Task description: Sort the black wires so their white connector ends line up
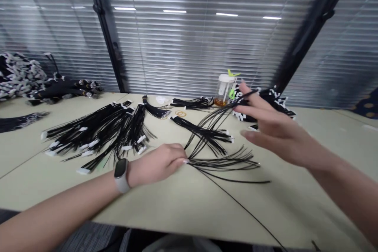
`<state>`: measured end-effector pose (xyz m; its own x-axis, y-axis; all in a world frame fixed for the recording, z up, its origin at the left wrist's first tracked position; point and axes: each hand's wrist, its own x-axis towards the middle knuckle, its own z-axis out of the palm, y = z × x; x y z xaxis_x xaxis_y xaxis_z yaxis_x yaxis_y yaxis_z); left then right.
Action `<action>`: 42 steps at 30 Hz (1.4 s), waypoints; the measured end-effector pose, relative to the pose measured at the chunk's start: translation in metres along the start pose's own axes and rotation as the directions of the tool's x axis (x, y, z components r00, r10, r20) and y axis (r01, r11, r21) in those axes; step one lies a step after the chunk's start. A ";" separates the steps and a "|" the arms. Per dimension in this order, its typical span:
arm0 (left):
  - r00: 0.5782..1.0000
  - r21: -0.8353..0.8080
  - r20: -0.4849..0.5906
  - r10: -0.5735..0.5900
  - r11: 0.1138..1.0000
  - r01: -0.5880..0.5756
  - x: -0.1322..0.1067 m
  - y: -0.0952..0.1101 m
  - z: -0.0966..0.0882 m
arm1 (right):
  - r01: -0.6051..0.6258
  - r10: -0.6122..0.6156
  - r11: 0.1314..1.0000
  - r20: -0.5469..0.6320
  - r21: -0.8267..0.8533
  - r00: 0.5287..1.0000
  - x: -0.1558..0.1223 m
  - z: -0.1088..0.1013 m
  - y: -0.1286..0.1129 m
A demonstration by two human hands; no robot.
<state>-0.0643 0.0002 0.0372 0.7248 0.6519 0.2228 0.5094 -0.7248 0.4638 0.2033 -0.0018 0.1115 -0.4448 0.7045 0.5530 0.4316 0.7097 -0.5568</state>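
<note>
At centre frame, the left hand (pixel 169 160) pinches the gathered end of a fanned bundle of thin black wires (pixel 224 163), its long axis running rightward. Right of centre, the right hand (pixel 273 128), nearer the loose ends, spreads its fingers wide among upper strands (pixel 241 97)

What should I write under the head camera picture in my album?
The left hand pinches a bunch of black wires, some strands slanting up to the outspread right hand.
</note>
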 end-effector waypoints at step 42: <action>0.659 -0.835 0.139 -0.739 0.270 0.480 0.039 -0.013 0.027 | -0.070 0.397 0.309 -0.062 0.948 0.916 0.031 0.010 0.039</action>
<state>-0.0298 0.0296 0.0164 0.1653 0.9345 -0.3154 0.0982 0.3026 0.9481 0.1990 0.0471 0.1009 -0.1876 0.9274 0.3237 -0.5795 0.1616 -0.7988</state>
